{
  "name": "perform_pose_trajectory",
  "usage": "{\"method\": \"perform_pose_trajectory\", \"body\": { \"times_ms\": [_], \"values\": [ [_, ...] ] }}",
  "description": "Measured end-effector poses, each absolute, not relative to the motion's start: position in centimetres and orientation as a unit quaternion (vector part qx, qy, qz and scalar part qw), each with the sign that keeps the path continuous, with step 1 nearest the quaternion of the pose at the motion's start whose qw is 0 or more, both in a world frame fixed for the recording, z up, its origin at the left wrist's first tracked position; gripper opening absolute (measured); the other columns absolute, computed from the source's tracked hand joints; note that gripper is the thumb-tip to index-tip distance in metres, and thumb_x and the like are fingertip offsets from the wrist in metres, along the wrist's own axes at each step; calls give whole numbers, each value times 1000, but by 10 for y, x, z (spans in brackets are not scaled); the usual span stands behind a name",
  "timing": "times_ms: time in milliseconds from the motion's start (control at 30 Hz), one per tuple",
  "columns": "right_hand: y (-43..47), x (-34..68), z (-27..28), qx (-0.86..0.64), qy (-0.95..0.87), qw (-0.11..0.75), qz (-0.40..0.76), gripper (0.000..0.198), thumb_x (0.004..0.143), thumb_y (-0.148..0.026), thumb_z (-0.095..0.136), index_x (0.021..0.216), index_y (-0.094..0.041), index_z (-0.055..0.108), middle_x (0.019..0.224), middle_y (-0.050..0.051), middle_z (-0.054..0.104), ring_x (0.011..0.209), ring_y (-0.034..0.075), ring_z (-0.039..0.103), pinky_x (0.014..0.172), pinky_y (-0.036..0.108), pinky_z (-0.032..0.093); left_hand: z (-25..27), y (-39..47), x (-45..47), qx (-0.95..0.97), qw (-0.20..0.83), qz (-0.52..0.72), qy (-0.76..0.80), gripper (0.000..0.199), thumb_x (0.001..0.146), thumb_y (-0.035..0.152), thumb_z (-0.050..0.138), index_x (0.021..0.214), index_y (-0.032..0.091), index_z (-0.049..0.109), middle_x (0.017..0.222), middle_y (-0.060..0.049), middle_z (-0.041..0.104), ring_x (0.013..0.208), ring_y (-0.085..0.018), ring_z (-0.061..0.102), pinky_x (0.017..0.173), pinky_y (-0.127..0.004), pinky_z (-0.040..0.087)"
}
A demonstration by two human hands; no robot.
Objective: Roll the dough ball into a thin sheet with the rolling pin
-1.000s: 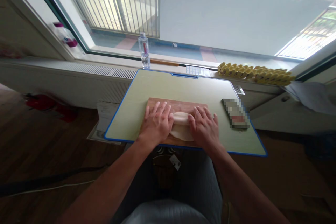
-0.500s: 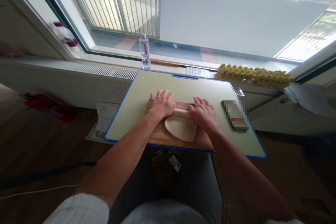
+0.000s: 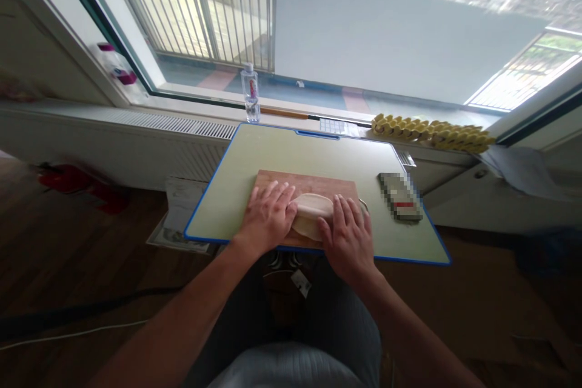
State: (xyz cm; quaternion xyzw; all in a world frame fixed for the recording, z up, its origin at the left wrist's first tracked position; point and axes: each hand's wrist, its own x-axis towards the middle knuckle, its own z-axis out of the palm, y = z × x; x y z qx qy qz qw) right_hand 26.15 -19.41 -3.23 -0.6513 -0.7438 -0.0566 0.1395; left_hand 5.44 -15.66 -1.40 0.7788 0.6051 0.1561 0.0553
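A pale wooden rolling pin lies across a flat sheet of dough on a brown wooden cutting board. My left hand rests palm down over the pin's left end, its fingers stretched forward. Over the right end lies my right hand, also palm down with its fingers extended away from me. Dough shows both beyond and on the near side of the pin. The pin's two ends are hidden beneath my palms.
The board rests on a pale green, blue-edged table. A phone, blurred out, lies at the right. By the window stand a water bottle and yellow egg cartons. A red fire extinguisher is on the floor at left.
Both hands have come toward me with the rolling pin, from the dough's far edge to nearer its middle. More of the board's far part now shows.
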Motion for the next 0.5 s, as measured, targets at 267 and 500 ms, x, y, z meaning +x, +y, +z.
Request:
{"method": "perform_pose_trajectory", "body": {
  "times_ms": [267,500],
  "values": [
    [-217,274,-36,-612,-757,226,10,42,109,-42,47,144,-24,63,151,12,65,151,35,44,125,66,25,-4,-185,43,798,81,148,578,66,88,54,77,150,35,61,156,-6,63,150,-35,49,132,-66,20],
    [-182,297,-12,-561,-801,201,53,24,102,-40,64,116,-26,76,113,7,77,112,29,62,108,46,45,0,-176,60,794,76,173,578,60,85,53,82,139,31,68,136,-8,73,133,-34,60,132,-62,22]
  ]
}}
